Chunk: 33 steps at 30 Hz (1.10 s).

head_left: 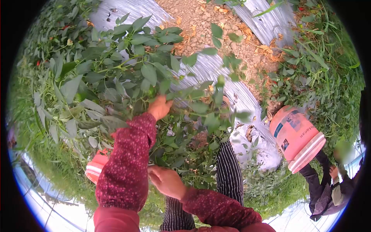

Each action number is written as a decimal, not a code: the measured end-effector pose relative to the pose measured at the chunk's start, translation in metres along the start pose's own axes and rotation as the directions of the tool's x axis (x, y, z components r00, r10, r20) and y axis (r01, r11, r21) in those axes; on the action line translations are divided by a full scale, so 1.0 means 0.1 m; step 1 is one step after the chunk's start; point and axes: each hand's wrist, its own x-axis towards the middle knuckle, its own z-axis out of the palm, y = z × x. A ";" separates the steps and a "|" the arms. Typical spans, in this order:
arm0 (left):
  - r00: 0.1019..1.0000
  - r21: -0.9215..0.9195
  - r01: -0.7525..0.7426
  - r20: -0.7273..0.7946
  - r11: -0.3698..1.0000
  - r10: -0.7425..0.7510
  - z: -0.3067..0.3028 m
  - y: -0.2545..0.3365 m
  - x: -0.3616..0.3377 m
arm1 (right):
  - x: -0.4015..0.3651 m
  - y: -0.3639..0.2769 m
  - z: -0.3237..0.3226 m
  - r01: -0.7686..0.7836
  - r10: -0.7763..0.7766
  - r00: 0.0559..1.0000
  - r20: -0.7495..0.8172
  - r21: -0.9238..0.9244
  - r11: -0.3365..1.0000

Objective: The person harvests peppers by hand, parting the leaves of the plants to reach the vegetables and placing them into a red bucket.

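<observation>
Much foliage (148,73) crowds left hand (159,107); right hand (168,182) freer, at edge.

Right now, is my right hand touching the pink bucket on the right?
Apart: the head view shows a striped trouser leg between the right hand and pink bucket.
</observation>
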 end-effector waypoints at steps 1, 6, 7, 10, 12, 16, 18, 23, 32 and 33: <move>1.000 -0.003 0.004 0.001 1.000 -0.004 0.05 -0.02 -0.11 | 0.01 0.02 0.00 -0.016 0.016 1.000 0.008 0.012 1.000; 0.954 0.140 -0.276 -0.079 0.951 0.289 0.35 -0.32 -0.56 | 0.08 -0.03 -0.13 -0.046 0.049 0.998 0.038 -0.078 0.996; 0.956 0.135 -0.271 -0.073 0.953 0.282 0.40 -0.33 -0.60 | 0.11 -0.02 -0.19 -0.054 0.058 0.997 0.043 -0.076 0.996; 0.977 0.136 -0.197 -0.050 0.971 0.206 0.42 -0.23 -0.69 | 0.22 -0.01 -0.38 -0.042 0.069 0.954 -0.292 0.100 0.994; 0.959 0.176 -0.261 -0.068 0.949 0.276 0.43 -0.26 -0.62 | 0.31 0.00 -0.45 0.070 0.042 0.886 -0.461 0.224 0.972; 0.936 0.246 -0.320 -0.065 0.915 0.345 0.30 -0.13 -0.51 | 0.26 0.05 -0.34 -0.025 0.157 0.950 -0.268 0.437 0.899; 0.929 0.323 -0.336 -0.042 0.885 0.368 0.17 -0.01 -0.45 | 0.25 0.05 -0.21 -0.029 0.143 0.962 -0.231 0.436 0.899; 0.855 0.662 -0.401 0.022 0.633 0.518 -0.11 0.22 -0.21 | 0.21 -0.02 -0.21 -0.051 0.132 0.974 -0.186 0.389 0.920; 0.962 0.622 -0.138 0.268 0.771 -0.044 -0.68 0.25 0.24 | 0.17 -0.02 -0.15 -0.123 0.158 0.986 -0.049 0.427 0.896; 0.954 0.717 -0.138 0.281 0.683 -0.102 -0.67 0.11 0.33 | 0.17 -0.02 -0.17 -0.121 0.155 0.986 -0.053 0.409 0.905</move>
